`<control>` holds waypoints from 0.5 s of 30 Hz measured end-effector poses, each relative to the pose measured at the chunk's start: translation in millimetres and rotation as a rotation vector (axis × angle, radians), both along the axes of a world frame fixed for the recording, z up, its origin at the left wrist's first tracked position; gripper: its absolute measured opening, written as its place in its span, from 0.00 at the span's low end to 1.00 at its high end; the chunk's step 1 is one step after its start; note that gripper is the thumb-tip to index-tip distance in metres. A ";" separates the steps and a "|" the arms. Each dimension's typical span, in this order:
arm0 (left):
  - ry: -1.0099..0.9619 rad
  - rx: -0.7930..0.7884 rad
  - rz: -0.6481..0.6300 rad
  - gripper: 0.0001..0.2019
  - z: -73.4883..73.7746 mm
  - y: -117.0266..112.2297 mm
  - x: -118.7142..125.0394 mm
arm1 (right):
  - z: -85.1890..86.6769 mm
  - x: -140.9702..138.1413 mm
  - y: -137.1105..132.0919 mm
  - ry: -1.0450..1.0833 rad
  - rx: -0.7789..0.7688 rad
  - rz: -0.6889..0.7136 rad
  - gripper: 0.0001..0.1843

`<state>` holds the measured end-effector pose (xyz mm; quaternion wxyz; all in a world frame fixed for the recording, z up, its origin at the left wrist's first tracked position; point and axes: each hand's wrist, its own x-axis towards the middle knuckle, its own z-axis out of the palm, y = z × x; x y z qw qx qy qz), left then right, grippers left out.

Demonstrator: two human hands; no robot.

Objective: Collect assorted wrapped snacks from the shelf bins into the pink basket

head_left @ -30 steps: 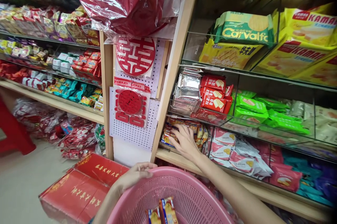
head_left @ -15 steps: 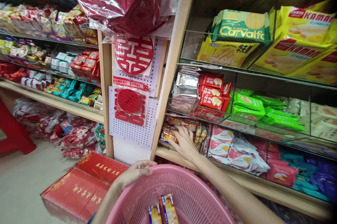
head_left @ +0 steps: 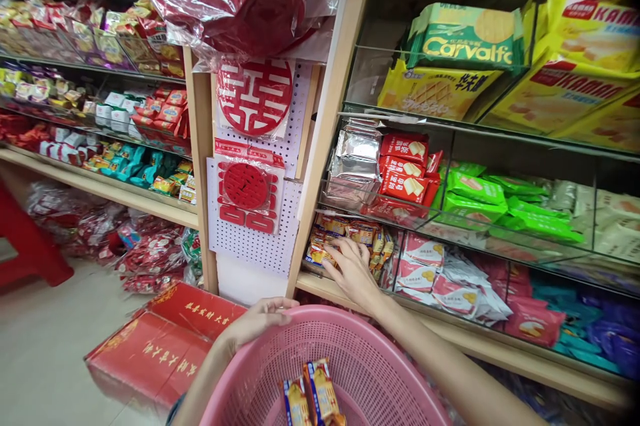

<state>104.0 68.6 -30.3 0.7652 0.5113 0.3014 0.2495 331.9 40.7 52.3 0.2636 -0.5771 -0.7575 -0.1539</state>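
Note:
My left hand (head_left: 260, 323) grips the rim of a pink plastic basket (head_left: 400, 366), fingers curled over its upper left edge. Inside the basket lie a few orange, blue and yellow snack packets (head_left: 320, 389). My right hand (head_left: 353, 269) reaches past the basket into a bottom-shelf compartment. Its fingers are apart over a pile of matching small snack packets (head_left: 380, 246), and the fingertips touch the pile. No packet shows lifted in that hand; part of the pile is hidden beneath it.
White-and-pink packets (head_left: 420, 276) fill the neighbouring compartment. Above are red packets (head_left: 405, 166), green packets (head_left: 475, 196) and large yellow wafer bags (head_left: 575, 89). A wooden shelf edge (head_left: 320, 286) runs below my right hand. Red boxes (head_left: 155, 353) lie on the floor, left of the basket.
The view has shifted slightly, and the basket sits a little higher in it. My right hand stays at the packet pile with its fingers slightly shifted. My left hand keeps hold of the rim.

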 end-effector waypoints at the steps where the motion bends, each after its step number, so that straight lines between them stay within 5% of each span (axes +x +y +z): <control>1: 0.000 0.001 -0.004 0.23 -0.4 0.4 -0.1 | -0.7 -0.2 -0.9 0.003 0.001 -0.001 0.15; 15: 0.035 0.018 -0.031 0.21 1.3 0.0 -0.3 | 0.4 -13.3 1.8 0.091 -0.016 -0.036 0.10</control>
